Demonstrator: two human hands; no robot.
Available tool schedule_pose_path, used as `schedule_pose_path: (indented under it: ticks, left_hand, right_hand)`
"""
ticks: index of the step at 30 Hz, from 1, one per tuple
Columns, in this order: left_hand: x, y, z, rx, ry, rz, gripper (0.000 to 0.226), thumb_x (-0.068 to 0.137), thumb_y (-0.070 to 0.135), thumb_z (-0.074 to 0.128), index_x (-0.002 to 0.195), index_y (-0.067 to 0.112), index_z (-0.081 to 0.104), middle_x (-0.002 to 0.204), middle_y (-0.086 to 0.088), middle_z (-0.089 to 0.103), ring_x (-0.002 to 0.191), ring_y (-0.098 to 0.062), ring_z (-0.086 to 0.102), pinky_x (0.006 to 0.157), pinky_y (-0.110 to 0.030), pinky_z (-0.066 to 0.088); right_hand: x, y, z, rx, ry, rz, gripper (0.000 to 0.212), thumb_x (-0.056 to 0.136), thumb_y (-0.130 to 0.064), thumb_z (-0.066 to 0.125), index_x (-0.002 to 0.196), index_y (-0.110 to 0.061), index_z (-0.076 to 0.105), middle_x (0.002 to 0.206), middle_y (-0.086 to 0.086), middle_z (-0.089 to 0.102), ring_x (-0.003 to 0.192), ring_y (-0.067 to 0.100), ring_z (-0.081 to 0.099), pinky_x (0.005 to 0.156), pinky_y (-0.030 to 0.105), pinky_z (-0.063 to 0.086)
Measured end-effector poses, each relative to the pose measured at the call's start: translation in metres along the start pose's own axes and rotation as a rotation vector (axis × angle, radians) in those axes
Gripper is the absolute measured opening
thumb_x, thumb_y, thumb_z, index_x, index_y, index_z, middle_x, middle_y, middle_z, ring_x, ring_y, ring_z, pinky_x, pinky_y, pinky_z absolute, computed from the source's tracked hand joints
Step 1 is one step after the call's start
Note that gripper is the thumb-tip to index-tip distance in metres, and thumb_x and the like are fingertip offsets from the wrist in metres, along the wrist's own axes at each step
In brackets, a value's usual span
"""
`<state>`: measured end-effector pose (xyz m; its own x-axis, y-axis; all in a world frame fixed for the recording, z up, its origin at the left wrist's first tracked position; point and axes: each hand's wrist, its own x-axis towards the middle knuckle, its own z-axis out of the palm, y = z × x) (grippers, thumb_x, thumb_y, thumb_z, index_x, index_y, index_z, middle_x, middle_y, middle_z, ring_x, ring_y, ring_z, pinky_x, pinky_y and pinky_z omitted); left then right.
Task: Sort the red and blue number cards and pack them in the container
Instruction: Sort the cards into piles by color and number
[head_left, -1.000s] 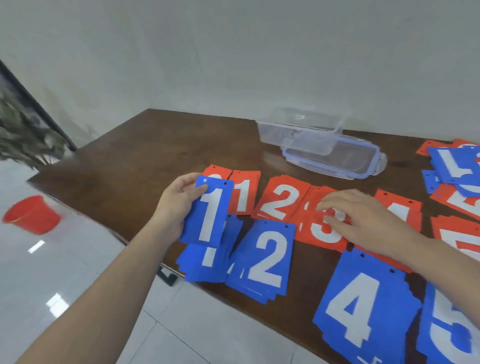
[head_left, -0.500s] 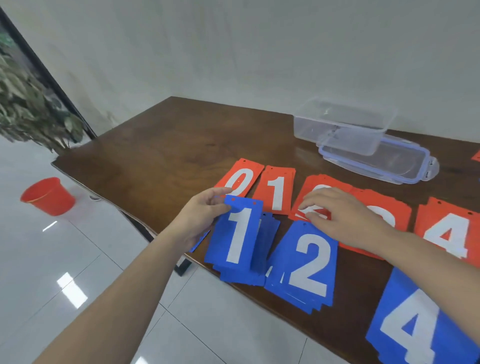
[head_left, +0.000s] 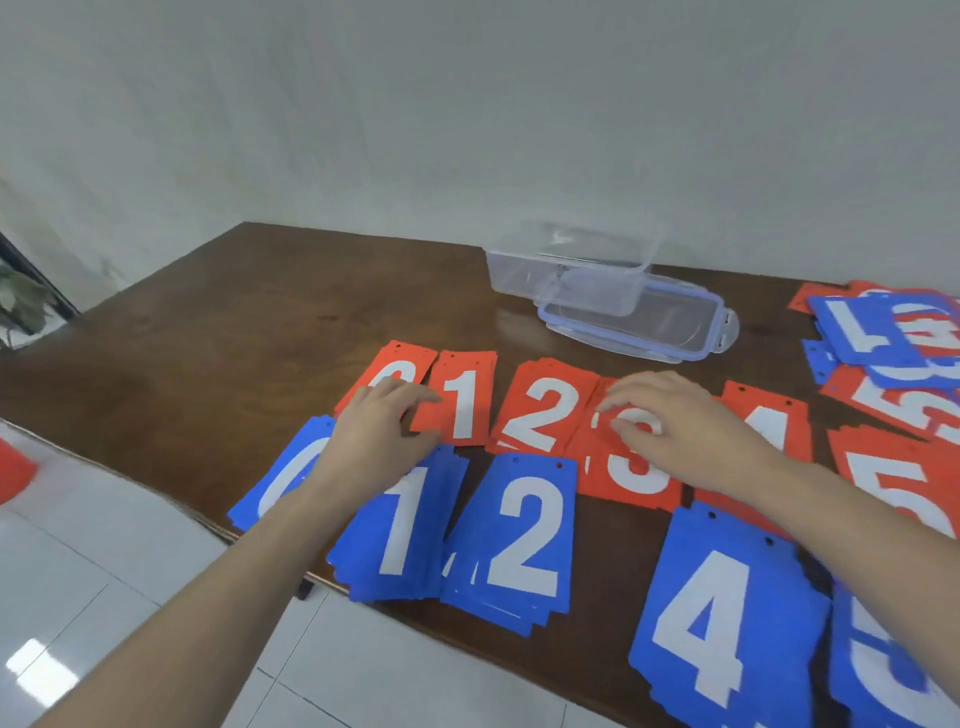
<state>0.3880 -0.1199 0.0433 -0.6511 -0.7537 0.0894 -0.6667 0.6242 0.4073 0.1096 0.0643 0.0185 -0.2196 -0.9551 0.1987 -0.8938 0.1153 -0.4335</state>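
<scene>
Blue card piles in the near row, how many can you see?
5: blue 0 under the left arm, blue 1, blue 2, blue 4, blue 5 at the right edge. No blue 3 shows.
</scene>
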Motion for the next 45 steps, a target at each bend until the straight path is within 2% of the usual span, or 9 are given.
schedule_pose_path:
  ticks: [2,13,17,21,24,29,34,39,45]
  left_hand:
    - [0.010,0.023,0.007,-0.049,0.030,0.087,0.034,0.091,0.025,0.069,0.125,0.028,0.064,0.107,0.015,0.048,0.116,-0.021,0.046,0.087,-0.026,0.033]
    - [0.054,0.215,0.084,-0.241,-0.179,0.400,0.024,0.095,0.024,0.064,0.118,0.030,0.065,0.106,0.020,0.057,0.090,0.007,0.052,0.071,-0.003,0.037]
    - [0.059,0.280,0.116,-0.294,-0.284,0.428,0.024,0.096,0.026,0.062,0.118,0.033,0.064,0.110,0.018,0.059,0.097,0.002,0.054,0.079,-0.010,0.037]
    - [0.064,0.322,0.146,-0.285,-0.330,0.431,0.023,0.097,0.024,0.061,0.120,0.029,0.063,0.117,0.011,0.059,0.108,-0.004,0.056,0.077,-0.007,0.037]
    - [0.072,0.341,0.164,-0.277,-0.344,0.384,0.025,0.098,0.025,0.061,0.121,0.034,0.059,0.120,0.012,0.059,0.113,-0.006,0.055,0.081,-0.013,0.043]
    - [0.091,0.361,0.186,-0.306,-0.288,0.300,0.052,0.098,0.032,0.061,0.146,0.030,0.041,0.136,0.007,0.054,0.120,-0.011,0.053,0.089,-0.027,0.049]
    - [0.118,0.374,0.203,-0.315,-0.276,0.283,0.059,0.094,0.040,0.066,0.146,0.030,0.040,0.145,0.006,0.050,0.130,-0.017,0.052,0.098,-0.037,0.054]
    - [0.138,0.389,0.216,-0.205,-0.288,0.269,0.067,0.092,0.046,0.067,0.149,0.029,0.037,0.156,0.002,0.041,0.141,-0.021,0.042,0.110,-0.045,0.044]
    - [0.155,0.396,0.223,-0.031,-0.400,0.434,0.066,0.096,0.052,0.056,0.154,0.038,0.026,0.162,0.005,0.031,0.147,-0.020,0.034,0.121,-0.045,0.028]
  right_hand:
    - [-0.014,0.011,-0.012,-0.002,0.026,0.031,0.019,0.096,-0.034,0.060,0.114,-0.036,0.067,0.123,-0.019,0.060,0.121,0.007,0.049,0.106,0.038,0.041]
    - [-0.141,0.100,-0.110,-0.079,0.141,0.377,0.024,0.096,-0.030,0.064,0.119,-0.032,0.065,0.122,-0.014,0.061,0.119,0.007,0.051,0.106,0.032,0.042]
    - [-0.190,0.136,-0.135,-0.083,0.182,0.489,0.026,0.094,-0.032,0.064,0.121,-0.035,0.064,0.129,-0.014,0.061,0.125,0.010,0.050,0.109,0.036,0.041]
    - [-0.224,0.164,-0.152,-0.061,0.224,0.568,0.030,0.094,-0.024,0.066,0.124,-0.030,0.064,0.125,-0.015,0.060,0.120,0.008,0.050,0.102,0.021,0.036]
    - [-0.237,0.186,-0.163,-0.030,0.244,0.618,0.034,0.094,-0.025,0.065,0.128,-0.030,0.061,0.123,-0.012,0.060,0.116,0.011,0.052,0.099,0.022,0.039]
    - [-0.236,0.216,-0.179,-0.028,0.191,0.630,0.037,0.097,-0.032,0.060,0.134,-0.030,0.055,0.130,-0.013,0.057,0.121,0.010,0.050,0.103,0.031,0.045]
    - [-0.217,0.246,-0.187,-0.021,0.162,0.604,0.030,0.098,-0.032,0.059,0.128,-0.030,0.058,0.128,-0.012,0.059,0.122,0.008,0.050,0.100,0.030,0.047]
    - [-0.185,0.269,-0.185,-0.010,0.173,0.547,0.023,0.098,-0.031,0.061,0.121,-0.029,0.061,0.121,-0.012,0.060,0.112,0.007,0.054,0.091,0.024,0.049]
    - [-0.155,0.281,-0.168,-0.098,0.031,0.394,0.034,0.101,-0.037,0.055,0.133,-0.030,0.062,0.138,-0.013,0.059,0.129,0.008,0.049,0.111,0.029,0.039]
